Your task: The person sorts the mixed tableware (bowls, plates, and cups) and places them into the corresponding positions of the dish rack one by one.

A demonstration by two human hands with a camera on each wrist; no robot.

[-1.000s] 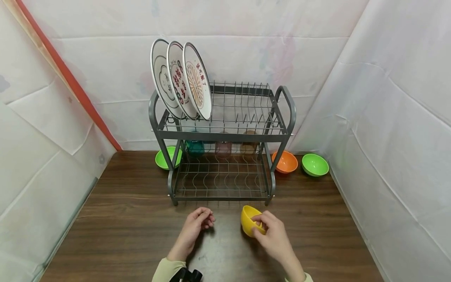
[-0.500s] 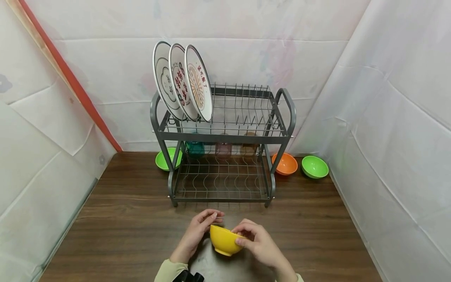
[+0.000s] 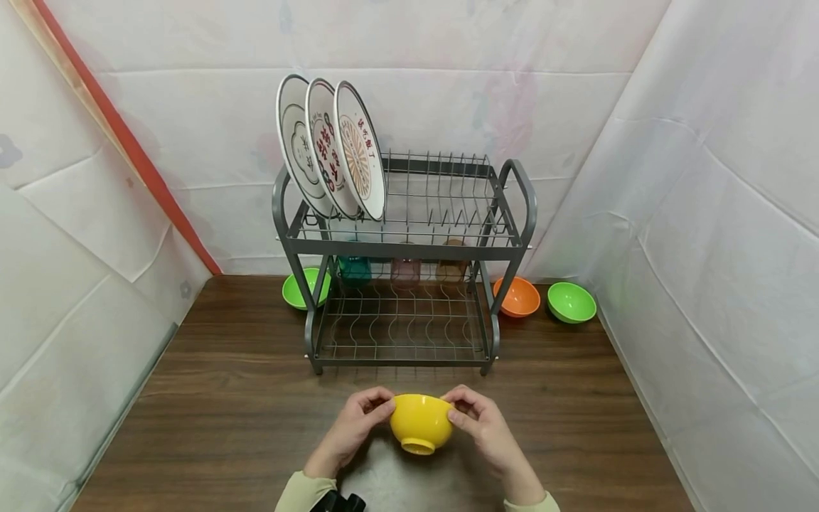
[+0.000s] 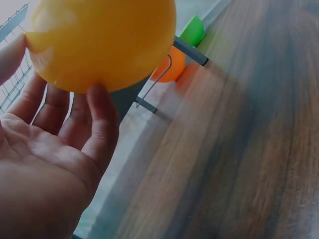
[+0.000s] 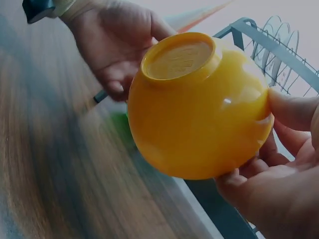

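While hands hold it, glossy yellow bowl, tilted, round-footed

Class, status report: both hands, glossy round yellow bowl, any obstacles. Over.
Left hand, right hand: gripping. Yellow bowl: held between them, tilted, underside showing. Possible obstacle ahead: dark-grey two-tier metal rack, apart.
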